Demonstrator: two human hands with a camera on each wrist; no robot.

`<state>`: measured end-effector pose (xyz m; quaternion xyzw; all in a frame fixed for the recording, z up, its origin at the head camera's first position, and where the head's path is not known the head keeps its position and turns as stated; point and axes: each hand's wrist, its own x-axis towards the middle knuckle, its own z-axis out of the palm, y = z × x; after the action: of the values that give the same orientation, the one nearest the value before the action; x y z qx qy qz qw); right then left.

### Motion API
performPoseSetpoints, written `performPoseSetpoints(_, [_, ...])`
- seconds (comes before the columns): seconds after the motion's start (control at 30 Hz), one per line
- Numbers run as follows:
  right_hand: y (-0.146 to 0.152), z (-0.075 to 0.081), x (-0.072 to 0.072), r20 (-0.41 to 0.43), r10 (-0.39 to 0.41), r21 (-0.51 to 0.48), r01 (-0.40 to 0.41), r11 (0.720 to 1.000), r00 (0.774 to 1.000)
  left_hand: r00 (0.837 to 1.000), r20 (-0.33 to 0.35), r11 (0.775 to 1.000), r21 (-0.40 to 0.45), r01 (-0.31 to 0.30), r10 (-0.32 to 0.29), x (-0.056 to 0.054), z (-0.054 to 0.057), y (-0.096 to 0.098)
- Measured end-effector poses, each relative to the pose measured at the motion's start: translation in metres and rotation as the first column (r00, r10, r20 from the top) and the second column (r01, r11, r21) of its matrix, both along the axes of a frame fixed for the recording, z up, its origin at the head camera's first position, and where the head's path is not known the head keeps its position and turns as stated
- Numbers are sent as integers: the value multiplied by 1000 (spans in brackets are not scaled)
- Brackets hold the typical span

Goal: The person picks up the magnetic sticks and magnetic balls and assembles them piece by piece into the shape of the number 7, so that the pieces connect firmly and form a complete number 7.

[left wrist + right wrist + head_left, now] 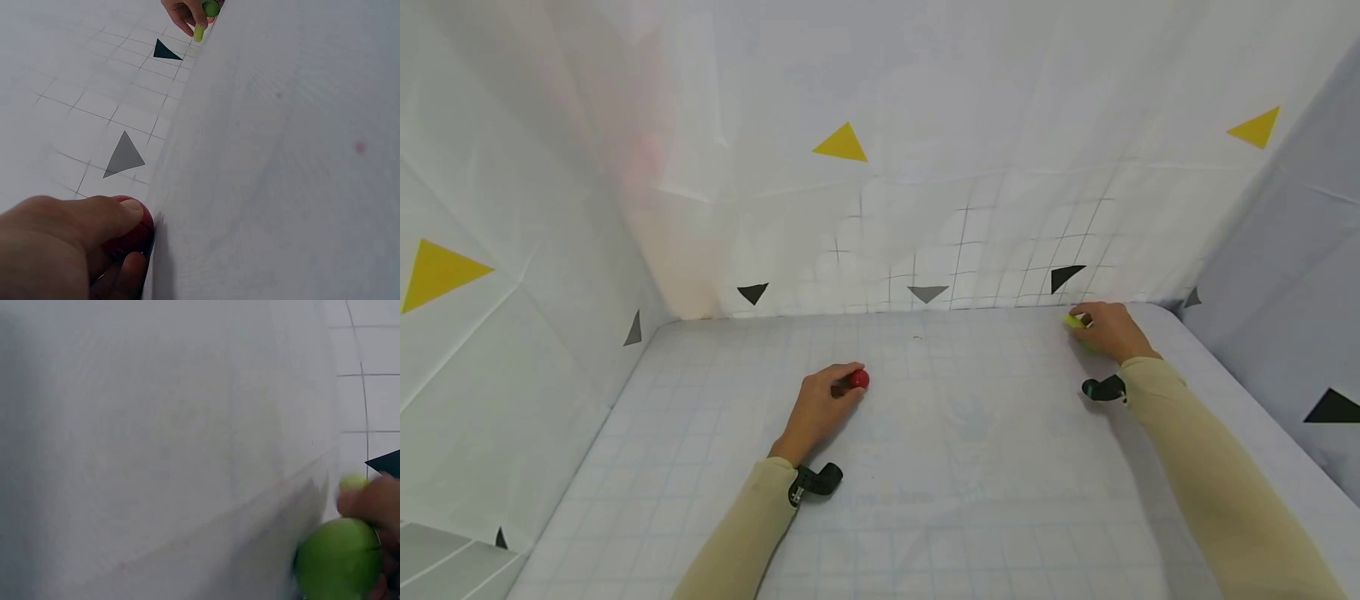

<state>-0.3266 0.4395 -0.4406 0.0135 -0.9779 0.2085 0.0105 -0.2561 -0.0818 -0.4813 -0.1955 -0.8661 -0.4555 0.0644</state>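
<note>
My left hand (822, 408) pinches a small, round red ball (860, 379) between thumb and fingers, low over the white table. Close up in the left wrist view, the ball (139, 234) looks dark red, and the thumb lies across it. Far to the right, by the back edge of the table, my right hand (1108, 329) grips a yellow-green piece (1072, 320) with a rounded tip. A green ball-shaped part (339, 561) shows beneath those fingers in the right wrist view. Whether the two green parts are joined I cannot tell.
A white, faintly gridded cloth covers the table (925, 467). White sheets rise as a back wall (970, 100) and side walls, marked with yellow, black and grey triangles. Each wrist carries a black camera mount, one at the left (820, 481), the other at the right (1103, 389).
</note>
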Motion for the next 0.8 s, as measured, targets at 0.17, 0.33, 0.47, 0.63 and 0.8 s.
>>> performPoseSetpoints(0.17, [-4,2,1,-25,-6,0,6,1000,1000,1000,-1,1000,-3,-1,1,0,0,0])
performPoseSetpoints(0.33, [-6,3,3,-55,-14,-8,13,1000,998,1000,-1,1000,-3,3,-3,0,0,0])
performPoseSetpoints(0.47, [-7,-2,5,-111,-28,-27,26,999,993,1000,-5,1000,-9,5,-5,-1,-1,-1])
performPoseSetpoints(0.63, [-7,-10,10,-172,-87,-34,82,996,981,1000,-11,1000,-16,7,-7,-1,-1,0])
performPoseSetpoints(0.8, [-6,-11,10,-220,-104,-30,100,995,970,1000,-13,1000,-10,5,-6,0,-1,0])
